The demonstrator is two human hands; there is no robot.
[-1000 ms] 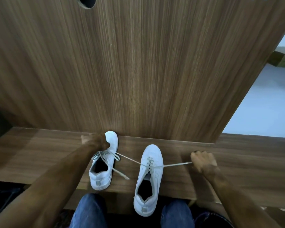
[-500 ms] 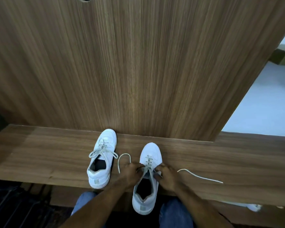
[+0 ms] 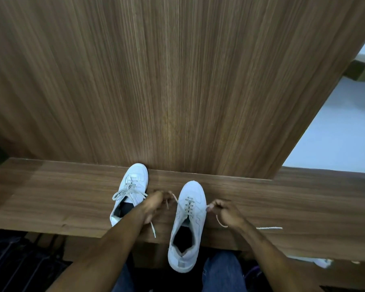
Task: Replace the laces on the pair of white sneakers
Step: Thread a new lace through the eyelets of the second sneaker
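A: What does the head camera show down on the wooden ledge [image 3: 51,197]?

B: Two white sneakers, toes pointing away at the upright wood panel [image 3: 156,81]. The left sneaker [image 3: 133,186] sits farther back, its toe touching or nearly touching the panel's foot, its lace tied in a loose bow [image 3: 124,192] over the tongue. The right sneaker [image 3: 190,224] lies nearer the person, its heel hanging past the ledge's front edge above the knees in blue jeans [image 3: 221,270].

A: And the hands?

B: The left hand [image 3: 154,205] is between the two shoes, fingers curled round one end of the right sneaker's lace [image 3: 189,206]. That strand runs from the top eyelets up to the fingers, and the loose tail [image 3: 153,228] drops out below the hand toward the ledge's edge. The forearm crosses over the heel of the left sneaker.

A: The other one?

B: The right hand [image 3: 226,213] is just to the right of the same shoe, pinching the other lace end between thumb and fingertips. The strand goes from the eyelets to that pinch, loops under the hand, and its end [image 3: 269,228] lies flat on the ledge farther right.

A: So the lace is in the eyelets?

B: Yes, crossed through the rows of the right sneaker, both ends untied and each clasped by a hand.

A: Anything else?

B: A pale floor [image 3: 335,133] at the right, and a small white thing [image 3: 322,262] below the ledge that I cannot make out.
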